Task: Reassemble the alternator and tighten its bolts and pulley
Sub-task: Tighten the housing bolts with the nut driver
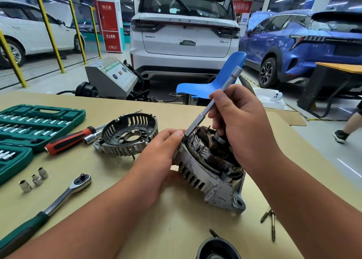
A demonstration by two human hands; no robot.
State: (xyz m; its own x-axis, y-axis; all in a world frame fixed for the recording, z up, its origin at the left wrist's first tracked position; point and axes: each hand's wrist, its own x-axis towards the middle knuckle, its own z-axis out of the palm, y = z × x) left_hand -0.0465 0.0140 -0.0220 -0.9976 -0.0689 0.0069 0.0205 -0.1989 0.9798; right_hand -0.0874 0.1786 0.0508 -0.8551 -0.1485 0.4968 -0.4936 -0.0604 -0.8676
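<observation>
black cap (217,248) | left hand (162,151) holds alternator (205,178) | right hand (241,121) grips extension bar (225,90)

White car (184,43), blue chair (213,84), pale floor (64,80)

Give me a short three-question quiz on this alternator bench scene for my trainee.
1. How many loose sockets lie on the table beside the ratchet?
2. Which tool does the right hand hold to the alternator body? A: the ratchet. B: a long extension bar. C: a hammer.
3. True or false: the slotted end cover is already fitted on the alternator body.
Key: 1: three. 2: B. 3: false; it lies apart on the table, left of the left hand.
</observation>
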